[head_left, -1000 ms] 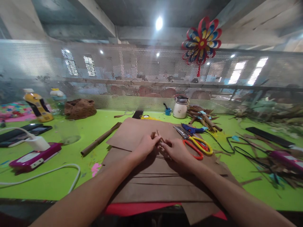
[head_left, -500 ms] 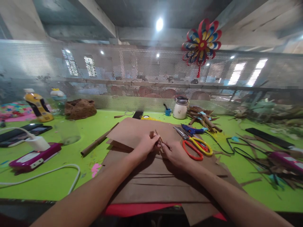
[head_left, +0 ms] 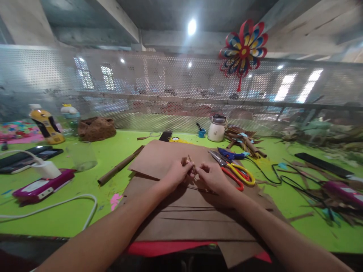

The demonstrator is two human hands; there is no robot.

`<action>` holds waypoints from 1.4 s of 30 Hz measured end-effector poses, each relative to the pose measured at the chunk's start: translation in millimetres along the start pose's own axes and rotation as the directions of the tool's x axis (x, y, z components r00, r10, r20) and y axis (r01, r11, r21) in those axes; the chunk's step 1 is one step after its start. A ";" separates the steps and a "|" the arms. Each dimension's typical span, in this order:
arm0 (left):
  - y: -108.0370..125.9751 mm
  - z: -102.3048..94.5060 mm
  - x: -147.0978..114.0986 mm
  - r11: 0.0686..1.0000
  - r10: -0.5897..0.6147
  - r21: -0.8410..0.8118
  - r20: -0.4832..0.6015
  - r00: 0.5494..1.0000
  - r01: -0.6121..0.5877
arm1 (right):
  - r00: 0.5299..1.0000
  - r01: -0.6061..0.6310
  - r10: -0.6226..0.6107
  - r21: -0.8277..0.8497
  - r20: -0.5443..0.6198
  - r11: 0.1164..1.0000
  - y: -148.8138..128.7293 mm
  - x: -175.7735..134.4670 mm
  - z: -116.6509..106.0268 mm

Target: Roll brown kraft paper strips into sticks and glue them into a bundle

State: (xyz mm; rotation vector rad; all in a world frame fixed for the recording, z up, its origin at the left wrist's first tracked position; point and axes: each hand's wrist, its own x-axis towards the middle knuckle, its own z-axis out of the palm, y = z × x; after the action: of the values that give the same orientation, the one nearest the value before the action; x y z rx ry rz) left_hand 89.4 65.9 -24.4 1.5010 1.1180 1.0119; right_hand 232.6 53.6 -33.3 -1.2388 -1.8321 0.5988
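Above a stack of brown paper sheets [head_left: 170,223], my left hand [head_left: 181,173] pinches a narrow brown paper strip [head_left: 184,160], whose ends poke up past the fingers. My right hand [head_left: 211,176] meets it from the right, thumb and forefinger pinched at the same strip; the fingers hide most of the strip. Scissors [head_left: 241,173] with a yellow and an orange handle lie just beyond my right hand, partly covered by it. Past them rests a blue glue gun [head_left: 231,154] with a black cord. Dark slits run across the paper below my hands.
On the green table [head_left: 113,151], a rolled paper tube [head_left: 119,166] lies left of the sheets. A purple power strip [head_left: 45,185], clear cup [head_left: 82,156] and yellow bottle [head_left: 47,124] are further left. A white jar [head_left: 217,129] stands behind; paper scraps [head_left: 306,170] and cords spread right.
My right hand has shifted slightly right and up, its fingers bending more. My left hand has barely moved and still holds the paper strip. The view has tilted a little.
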 end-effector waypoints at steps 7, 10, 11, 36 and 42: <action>-4.6 -1.5 3.6 1.000 -0.031 0.006 -0.015 0.999 0.031 | 0.999 0.040 -0.038 -0.058 0.038 0.998 2.5 -2.7 2.2; -5.4 -2.1 4.0 0.999 -0.036 0.026 -0.010 0.999 0.036 | 0.998 0.038 -0.034 -0.096 0.045 0.995 1.9 -3.0 2.2; -5.4 -2.2 3.9 0.999 -0.034 0.019 -0.003 0.999 0.034 | 0.999 0.038 -0.033 -0.112 0.043 0.993 1.5 -2.9 2.1; -7.4 -1.5 1.5 0.976 -0.130 -0.165 0.084 0.988 0.143 | 0.960 0.280 -0.183 -0.758 0.212 0.590 -23.8 -25.5 4.1; -2.5 2.4 -1.1 0.945 -0.147 -0.295 0.006 0.989 0.142 | 0.962 0.270 -0.192 -0.783 0.195 0.561 -20.1 -27.6 10.4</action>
State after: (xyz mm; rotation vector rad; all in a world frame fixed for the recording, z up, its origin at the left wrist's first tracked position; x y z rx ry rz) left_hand 91.0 64.6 -27.4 1.1572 1.0219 1.0394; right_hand 218.3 20.9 -34.0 -1.4845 -2.4019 -0.4340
